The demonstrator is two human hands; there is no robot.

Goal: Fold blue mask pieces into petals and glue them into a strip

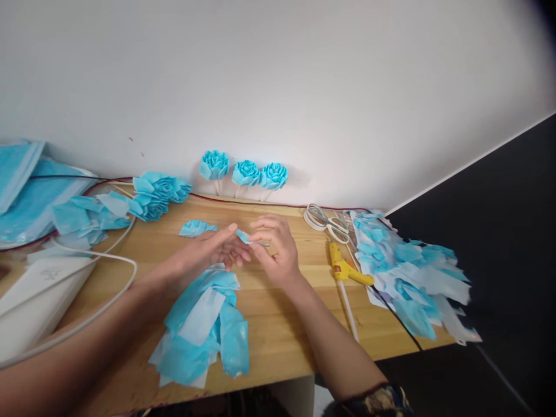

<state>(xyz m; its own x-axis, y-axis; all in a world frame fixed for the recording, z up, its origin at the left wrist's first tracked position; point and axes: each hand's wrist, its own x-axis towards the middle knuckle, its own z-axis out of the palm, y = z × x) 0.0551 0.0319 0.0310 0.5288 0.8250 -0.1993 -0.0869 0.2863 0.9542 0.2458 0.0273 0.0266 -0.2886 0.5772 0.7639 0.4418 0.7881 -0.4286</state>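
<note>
My left hand (217,249) and my right hand (275,246) meet above the wooden table (278,324), and both pinch a small blue fabric piece (243,236) between their fingertips. Just below my wrists lies a pile of blue and white fabric strips (204,327), near the table's front edge. A smaller blue piece (195,227) rests behind my left hand.
Three blue fabric flowers on sticks (245,172) lean on the wall. Loose flowers and scraps (147,197) lie at the back left. Scissors (328,222), a yellow glue gun (345,268) and a heap of blue offcuts (403,266) are at the right. A white device with cable (39,295) is at the left.
</note>
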